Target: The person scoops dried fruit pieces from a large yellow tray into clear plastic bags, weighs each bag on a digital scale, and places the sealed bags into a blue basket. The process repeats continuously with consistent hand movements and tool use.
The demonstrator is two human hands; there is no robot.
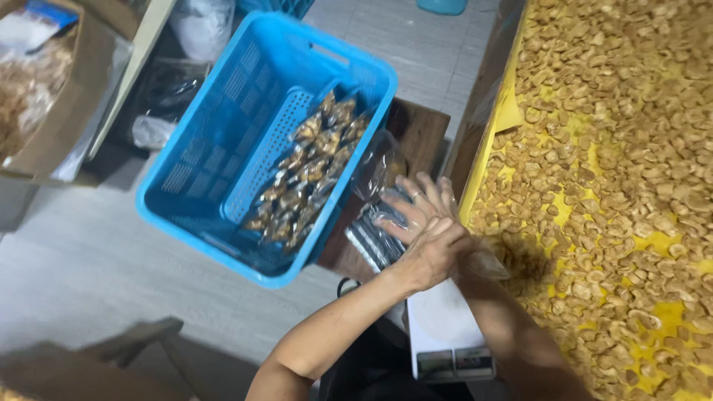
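One clear plastic bag (382,178), thin, glossy and crumpled, stands open just above the two hands and just right of the blue crate (223,141); whether it holds anything cannot be told. The left hand (431,252) lies over the right hand (416,208), knuckles up, its fingers curled and apparently pinching the bag's lower edge, though the grip itself is hidden. The right hand, beneath it, has its fingers spread and extended toward the crate, flat against the plastic; a ring shows on one finger.

Directly under the hands, just right of the crate's near corner, lies one stack of flat clear bags (371,241) with dark stripes. Nearer the person than the stack sits one white scale (442,330) with two small display windows on its front edge.

The single crate is a perforated rectangular basket, tilted in view, holding a pile of small filled packets (308,174) with brownish contents heaped along its right wall; their number is too large to count. It rests partly on a dark wooden stool (423,130).

Well right of the crate, a yellow-lined table (665,308) carries a spread of pale brown nut pieces (616,119), uncountable. Left of the crate stands one cardboard box (52,96).
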